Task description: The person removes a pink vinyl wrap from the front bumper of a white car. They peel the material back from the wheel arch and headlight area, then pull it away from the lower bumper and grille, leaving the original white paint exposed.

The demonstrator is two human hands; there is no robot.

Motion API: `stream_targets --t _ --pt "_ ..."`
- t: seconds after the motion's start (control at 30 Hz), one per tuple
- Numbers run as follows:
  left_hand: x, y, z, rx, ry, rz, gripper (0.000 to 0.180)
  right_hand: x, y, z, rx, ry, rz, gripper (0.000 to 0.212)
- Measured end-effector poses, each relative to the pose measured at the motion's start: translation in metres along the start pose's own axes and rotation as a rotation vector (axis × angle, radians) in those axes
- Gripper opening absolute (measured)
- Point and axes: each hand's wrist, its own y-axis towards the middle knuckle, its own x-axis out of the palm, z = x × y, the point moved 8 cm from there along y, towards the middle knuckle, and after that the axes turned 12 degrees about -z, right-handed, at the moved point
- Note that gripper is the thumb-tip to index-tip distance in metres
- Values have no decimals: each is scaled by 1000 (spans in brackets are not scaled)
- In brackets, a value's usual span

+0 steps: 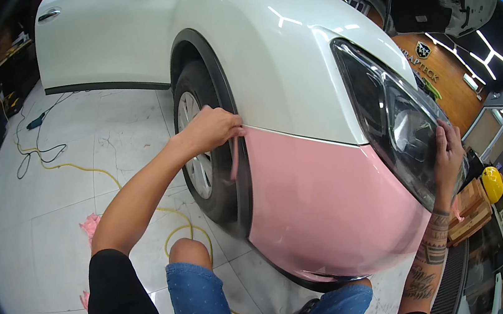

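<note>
The bumper corner (332, 203) was glossy pink and smoothly curved, its top edge meeting the white fender (279, 72) along a narrow seam. A thin, loose pink strip (235, 159) dangled at its wheel side. The clear-lensed, dark-framed headlight (382, 97) slanted along its right edge.

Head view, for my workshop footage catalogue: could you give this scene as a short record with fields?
Vehicle: white car, front corner
Bumper: pink section below the white bodywork
Left hand: pinching a narrow pink strip beside the wheel-arch trim
Right hand: at the headlight, fingers seemingly resting on its outer edge
Front wheel: partly hidden by the left hand and forearm
Floor: pale tiles, with a yellow cord and crumpled pink scraps
</note>
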Motion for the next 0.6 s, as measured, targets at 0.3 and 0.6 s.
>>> stream_targets --t 0.3,0.6 --pt "3 10 -8 379 -190 -173 26 3 -1 1 -16 -2 -51 33" --pt "-24 -59 -77 64 -328 32 17 2 2 -2 4 -139 -16 34"
